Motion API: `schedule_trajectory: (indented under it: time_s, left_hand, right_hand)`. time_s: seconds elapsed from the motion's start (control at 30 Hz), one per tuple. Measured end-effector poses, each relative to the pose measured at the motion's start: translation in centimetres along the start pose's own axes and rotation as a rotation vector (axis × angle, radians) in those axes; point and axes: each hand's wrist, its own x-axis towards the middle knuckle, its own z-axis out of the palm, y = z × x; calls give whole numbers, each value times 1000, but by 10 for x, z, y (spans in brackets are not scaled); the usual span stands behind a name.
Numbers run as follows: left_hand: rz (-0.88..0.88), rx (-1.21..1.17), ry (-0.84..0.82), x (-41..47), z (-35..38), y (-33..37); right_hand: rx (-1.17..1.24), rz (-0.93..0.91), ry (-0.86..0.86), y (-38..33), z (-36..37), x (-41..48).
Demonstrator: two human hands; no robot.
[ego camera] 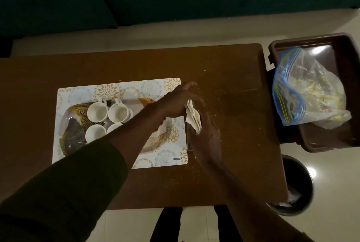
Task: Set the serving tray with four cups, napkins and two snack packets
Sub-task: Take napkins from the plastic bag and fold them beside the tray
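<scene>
Dim room, brown desk seen from above. Both hands meet just right of the placemat, over bare desk. The left hand reaches across the tray; its fingers curl down onto the top of a small stack of white napkins, thumb side hidden, so a closed pinch on the stack's upper edge. The right hand comes up from below, back of hand to the viewer, fingers bent around the lower end of the same napkins, clamped on them. The napkins are fanned slightly and held between the two hands, above the desk and just off the right edge of the placemat; cannot tell if they touch the desk.

The tray is oval with a gold and dark leaf pattern and sits on the placemat, which carries the word KUBER at its near right corner. Four white cups stand upright on the tray in a tight two-by-two group, left of centre, touching or nearly so; the near right one is partly covered by the left forearm. Dark green sleeve on the left arm.

To the right of the desk, a brown tub holds a clear zip bag with blue seal, contents yellowish but unclear. A dark round bin stands on the floor near the desk's right corner. Crumbs dot the desk.
</scene>
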Motion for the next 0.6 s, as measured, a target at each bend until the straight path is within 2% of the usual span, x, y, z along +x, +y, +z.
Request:
schedule_trajectory:
  time_s: [0.17, 0.33, 0.6]
  left_hand:
    - [33, 39, 104, -2, -5, 2]
    - [26, 81, 80, 4, -5, 7]
    - [-97, 110, 68, 4, 4, 2]
  right_hand:
    - [-41, -1, 27, -2, 2, -4]
    - [-24, -13, 31, 6, -2, -9]
    - [17, -52, 24, 7, -7, -6]
